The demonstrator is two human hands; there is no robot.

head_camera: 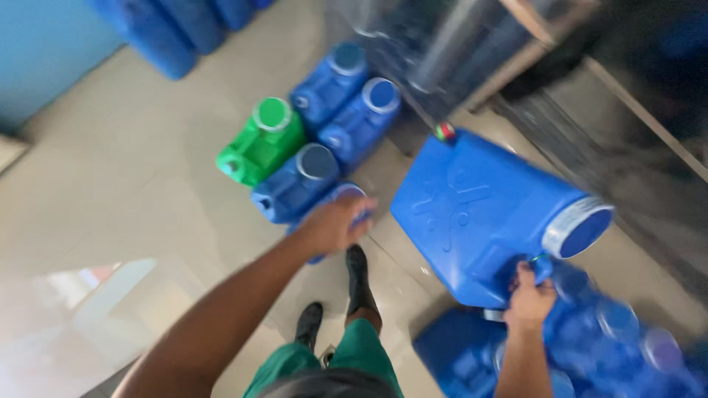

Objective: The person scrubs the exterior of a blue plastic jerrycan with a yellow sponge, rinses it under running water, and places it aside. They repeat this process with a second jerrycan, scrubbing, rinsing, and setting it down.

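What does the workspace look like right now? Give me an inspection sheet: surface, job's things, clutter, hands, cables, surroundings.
Surface: pale glossy floor, with reflections at lower left.
Job's things: large blue jerrycan lifted and tilted, its wide cap to the right; a blue jerrycan on the floor, mostly hidden under the left hand.
Clutter: one green jerrycan and three blue ones standing grouped on the floor; a blurred pile of blue jerrycans at lower right.
Hands: left hand rests on the floor jerrycan's top; right hand has a closed grip on the lifted jerrycan's handle.
Cables: nothing seen.
Surroundings: blue wall at upper left, more blue containers beside it, a dark blurred structure at upper right.
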